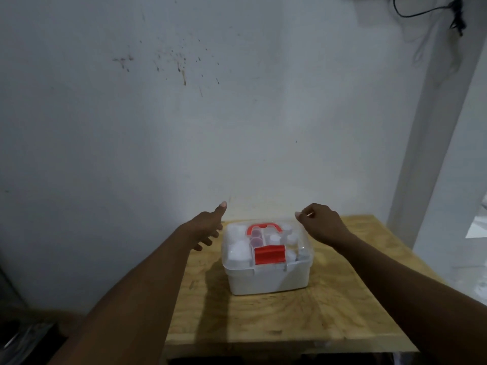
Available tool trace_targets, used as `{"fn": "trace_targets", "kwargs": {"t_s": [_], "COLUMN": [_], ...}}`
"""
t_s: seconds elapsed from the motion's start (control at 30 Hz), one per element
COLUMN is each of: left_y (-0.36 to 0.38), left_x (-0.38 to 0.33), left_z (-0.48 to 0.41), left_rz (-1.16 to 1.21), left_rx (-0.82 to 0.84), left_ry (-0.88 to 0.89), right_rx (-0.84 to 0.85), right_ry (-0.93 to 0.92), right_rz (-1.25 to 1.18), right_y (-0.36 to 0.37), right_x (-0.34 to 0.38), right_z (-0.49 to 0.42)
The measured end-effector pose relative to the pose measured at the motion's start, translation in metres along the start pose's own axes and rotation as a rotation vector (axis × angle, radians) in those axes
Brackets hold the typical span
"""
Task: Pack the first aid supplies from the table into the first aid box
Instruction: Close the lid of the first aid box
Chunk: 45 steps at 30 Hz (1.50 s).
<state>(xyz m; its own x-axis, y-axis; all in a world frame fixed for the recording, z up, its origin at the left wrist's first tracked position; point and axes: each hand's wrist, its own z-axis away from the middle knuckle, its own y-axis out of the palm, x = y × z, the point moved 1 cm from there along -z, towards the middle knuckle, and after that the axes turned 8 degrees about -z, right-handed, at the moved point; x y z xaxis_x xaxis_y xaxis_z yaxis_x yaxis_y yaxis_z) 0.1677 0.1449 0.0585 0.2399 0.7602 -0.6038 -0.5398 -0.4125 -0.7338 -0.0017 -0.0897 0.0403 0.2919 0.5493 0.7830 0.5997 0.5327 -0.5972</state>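
Head view looks down on two bare forearms reaching forward over a wooden tabletop (pixel 329 312). Past the near edge, around the middle of the board and closer to its far edge, stands the first aid box (pixel 268 277): a white base under a clear lid (pixel 237 248) that sits down on the base, with a red latch (pixel 269 254) at the near side and a red handle (pixel 263 229) lying on top. Through the lid show white bottles and small round containers, too blurred to name singly. No loose supplies lie on the bare wood. Left hand (pixel 208 229) hangs just beside the box's far left corner, its grip spread, thumb up and fingers loosely curled, holding nothing. Right hand (pixel 320 222) hovers over the far right corner, thumb and forefinger nearly together, nothing between them; whether it touches the lid cannot be told. Beyond the far edge rises a stained pale wall (pixel 184 114).
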Motion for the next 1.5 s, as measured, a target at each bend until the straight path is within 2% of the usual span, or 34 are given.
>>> {"fn": "trace_targets", "kwargs": {"t_s": [0.1,0.17,0.27,0.43,0.63,0.87,1.0,1.37,1.43,1.5], "left_y": [0.02,0.039,0.064,0.077,0.074,0.07,0.07,0.074,0.075,0.078], "left_x": [-0.006,-0.007,0.003,0.01,0.012,0.009,0.011,0.013,0.011,0.011], "left_z": [0.0,-0.002,-0.01,-0.012,-0.016,-0.018,-0.019,-0.019,-0.018,-0.016], "left_rz": [-0.095,-0.134,-0.18,-0.149,-0.176,-0.265,-0.276,-0.222,-0.138,0.085], "left_rx": [-0.205,-0.269,-0.267,-0.393,-0.346,-0.289,-0.275,-0.337,-0.37,-0.414], "left_ry": [0.178,0.301,0.351,0.39,0.403,0.398,0.398,0.416,0.42,0.377], "right_rx": [-0.057,-0.045,-0.026,-0.007,0.08,0.299,0.319,0.251,0.226,0.135], "right_ry": [-0.193,-0.285,-0.352,-0.407,-0.466,-0.448,-0.437,-0.492,-0.461,-0.361], "right_rz": [0.146,0.177,0.215,0.249,0.341,0.464,0.507,0.477,0.367,0.106], "right_y": [0.018,0.033,0.049,0.047,0.045,0.033,0.034,0.038,0.038,0.04], "right_x": [0.006,0.009,0.004,-0.005,-0.01,-0.001,0.0,-0.008,-0.006,-0.007], "right_z": [0.007,0.016,0.028,0.033,0.032,0.033,0.032,0.03,0.03,0.031]}}
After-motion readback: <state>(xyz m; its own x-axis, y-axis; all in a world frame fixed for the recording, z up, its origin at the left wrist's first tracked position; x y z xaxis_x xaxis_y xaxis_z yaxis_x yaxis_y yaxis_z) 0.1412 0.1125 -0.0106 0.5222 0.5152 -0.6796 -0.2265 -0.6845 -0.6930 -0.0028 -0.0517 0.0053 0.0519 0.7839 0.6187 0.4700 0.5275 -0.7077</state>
